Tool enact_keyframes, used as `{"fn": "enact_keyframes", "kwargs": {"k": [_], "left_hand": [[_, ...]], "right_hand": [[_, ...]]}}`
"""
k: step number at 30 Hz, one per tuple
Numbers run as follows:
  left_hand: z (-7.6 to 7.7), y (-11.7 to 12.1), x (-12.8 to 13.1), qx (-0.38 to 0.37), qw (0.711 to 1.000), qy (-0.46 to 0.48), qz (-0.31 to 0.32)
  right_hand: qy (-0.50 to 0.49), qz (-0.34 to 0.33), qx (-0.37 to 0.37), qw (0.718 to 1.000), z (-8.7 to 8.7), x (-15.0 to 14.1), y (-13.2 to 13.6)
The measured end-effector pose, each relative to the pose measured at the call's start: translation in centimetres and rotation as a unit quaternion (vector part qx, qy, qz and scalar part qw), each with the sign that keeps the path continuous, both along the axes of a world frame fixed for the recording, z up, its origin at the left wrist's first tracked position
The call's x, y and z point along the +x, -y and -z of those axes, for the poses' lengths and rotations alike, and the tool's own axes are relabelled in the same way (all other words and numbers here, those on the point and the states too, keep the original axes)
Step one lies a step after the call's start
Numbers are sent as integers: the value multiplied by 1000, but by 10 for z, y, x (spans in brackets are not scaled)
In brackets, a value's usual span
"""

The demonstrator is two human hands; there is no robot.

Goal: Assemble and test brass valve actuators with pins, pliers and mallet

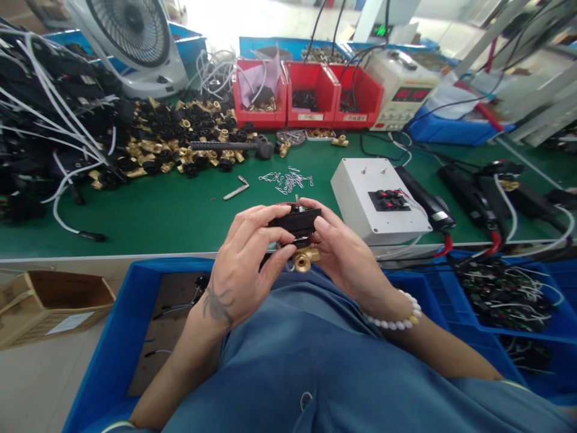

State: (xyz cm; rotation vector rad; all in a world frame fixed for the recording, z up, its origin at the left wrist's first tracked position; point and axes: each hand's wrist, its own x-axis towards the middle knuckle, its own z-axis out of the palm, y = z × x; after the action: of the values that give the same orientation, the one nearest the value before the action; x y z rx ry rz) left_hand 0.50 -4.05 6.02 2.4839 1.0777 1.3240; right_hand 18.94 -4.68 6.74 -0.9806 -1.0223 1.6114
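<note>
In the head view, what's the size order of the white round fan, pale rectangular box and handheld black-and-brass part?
1. White round fan
2. Pale rectangular box
3. Black-and-brass part, partly covered

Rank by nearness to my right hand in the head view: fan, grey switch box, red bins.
1. Grey switch box, just beyond the right hand, to its right.
2. Red bins, at the table's back.
3. Fan, back left.

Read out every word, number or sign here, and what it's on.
Nothing reads clearly.
Beige power unit: red digits, too blurred.
Background display: green characters, too blurred.
Middle red bin, right red bin: white labels, too small and blurred.
Cardboard box: white sheet, no legible text.
</note>
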Motion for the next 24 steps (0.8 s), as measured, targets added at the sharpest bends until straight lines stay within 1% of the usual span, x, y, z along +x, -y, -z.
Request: {"fn": "enact_keyframes", "kwargs": {"k": [9, 14, 16, 18, 19, 20, 21, 22, 23, 24], "left_hand": [[1, 0, 2, 39, 999, 15, -13], [1, 1, 1, 39, 999, 21, 3], [6, 1, 3, 15, 999, 44, 2], [14, 1, 7, -50, 989, 136, -13], [18, 1, 9, -110, 973, 203, -13], [22, -1, 11, -191, 943, 271, 2], [25, -2, 13, -283, 900, 331, 31], [28, -4, 15, -372, 845, 378, 66], [29, -6, 17, -445, 790, 410, 94], [28, -8, 18, -497, 742, 437, 109]], "right_hand": [[7, -5, 14, 1000, -1, -1, 2], [25, -11, 23, 999, 3, 2, 2], [31, -8, 25, 999, 4, 0, 3], [32, -4, 30, 999, 5, -5, 4], [32, -3, 40, 999, 5, -7, 5], [41, -5, 53, 998, 4, -9, 5], [65, -15, 72, 995, 2, -9, 3], [113, -36, 98, 988, -1, -6, -1], [182, -59, 128, 973, -5, -1, -7], [269, -79, 162, 946, -10, 8, -16]]}}
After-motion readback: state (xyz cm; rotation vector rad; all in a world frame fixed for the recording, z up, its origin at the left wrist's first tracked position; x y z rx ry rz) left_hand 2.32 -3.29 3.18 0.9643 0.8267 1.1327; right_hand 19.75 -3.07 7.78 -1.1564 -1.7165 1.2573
